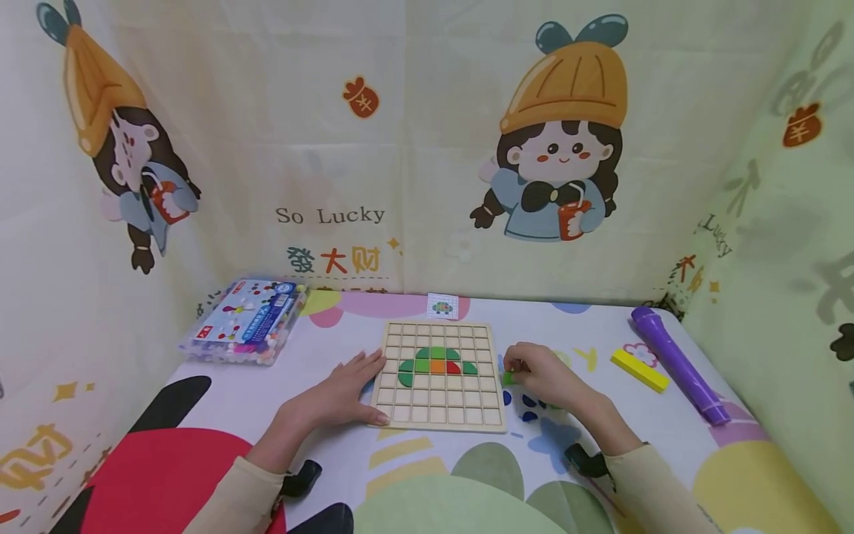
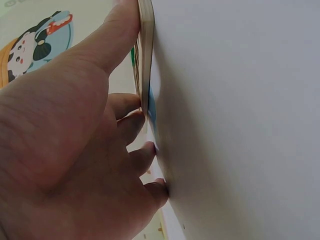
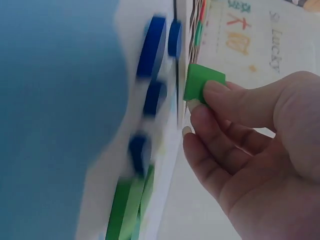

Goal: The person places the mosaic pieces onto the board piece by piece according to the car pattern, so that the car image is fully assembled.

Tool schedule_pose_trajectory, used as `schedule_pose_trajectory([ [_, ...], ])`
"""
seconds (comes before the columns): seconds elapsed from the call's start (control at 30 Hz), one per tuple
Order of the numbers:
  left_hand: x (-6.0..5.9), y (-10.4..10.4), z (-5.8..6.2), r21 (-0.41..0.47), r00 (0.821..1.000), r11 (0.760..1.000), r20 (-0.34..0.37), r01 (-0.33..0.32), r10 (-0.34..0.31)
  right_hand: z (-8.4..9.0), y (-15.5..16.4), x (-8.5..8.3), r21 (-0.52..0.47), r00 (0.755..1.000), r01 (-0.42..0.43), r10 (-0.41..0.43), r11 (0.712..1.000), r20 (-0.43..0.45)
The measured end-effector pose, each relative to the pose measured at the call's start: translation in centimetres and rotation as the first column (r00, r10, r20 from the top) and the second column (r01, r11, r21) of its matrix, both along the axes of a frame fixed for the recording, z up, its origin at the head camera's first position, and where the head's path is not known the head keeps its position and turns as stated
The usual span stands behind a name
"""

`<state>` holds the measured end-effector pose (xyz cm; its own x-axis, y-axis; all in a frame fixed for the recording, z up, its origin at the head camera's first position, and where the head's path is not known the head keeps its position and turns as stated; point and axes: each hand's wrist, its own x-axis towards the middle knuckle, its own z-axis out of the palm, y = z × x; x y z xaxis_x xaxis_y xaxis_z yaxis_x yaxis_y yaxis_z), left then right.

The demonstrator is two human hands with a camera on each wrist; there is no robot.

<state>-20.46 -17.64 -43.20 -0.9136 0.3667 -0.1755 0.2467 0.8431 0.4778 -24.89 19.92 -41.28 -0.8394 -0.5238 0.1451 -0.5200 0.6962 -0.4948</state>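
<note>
The right hand [image 1: 543,374] pinched a small green tile [image 3: 202,84] between thumb and fingertips, just off the right edge of the wooden grid board [image 1: 438,375]. The left hand [image 1: 343,393] lay flat with straight fingers against the board's left edge, thumb along the side, holding nothing. Both rested on the surface [image 1: 280,400], which was covered with a printed cloth.

On the board, a partial picture of green pieces with an orange and a red one [image 1: 437,363] sat in the middle rows. Loose blue pieces [image 3: 152,55] and more green ones lay on the cloth beside the right hand.

The grip on the tile looked shallow: only one end was pinched, so it seemed likely to twist or drop if it caught on a cell wall while going in. A tilted tile would probably jam across two cells rather than seat flat. Pressing it home hard might jolt the neighbouring pieces out of their cells, as nothing appeared to lock them. The board seemed steadied only by the left hand's light sideways contact, so a push from the right could slide it on the cloth. The right wrist might also sweep the loose blue pieces aside. A small pattern card [image 1: 442,305] stood behind the board, and picking the wrong cell against it was another risk.
</note>
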Motion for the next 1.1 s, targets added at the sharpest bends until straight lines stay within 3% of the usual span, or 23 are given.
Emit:
schedule_pose_trajectory([
  [0.4, 0.0, 0.1, 0.0, 0.005, 1.000, 1.000, 0.002, -0.004, 0.004, 0.4, -5.4, 0.0, -0.101, 0.997, -0.067, 0.070, 0.993, 0.030],
  [0.73, 0.0, 0.0, 0.1, 0.012, 1.000, 1.000, 0.012, -0.012, 0.012, 0.1, -9.5, -0.1, -0.118, 0.993, -0.113, 0.118, 0.987, 0.030],
  [1.1, -0.2, -0.1, 0.1, 0.005, 1.000, 1.000, 0.013, 0.001, -0.001, -0.2, -12.6, -0.1, -0.106, 0.995, -0.088, 0.093, 0.990, 0.040],
])
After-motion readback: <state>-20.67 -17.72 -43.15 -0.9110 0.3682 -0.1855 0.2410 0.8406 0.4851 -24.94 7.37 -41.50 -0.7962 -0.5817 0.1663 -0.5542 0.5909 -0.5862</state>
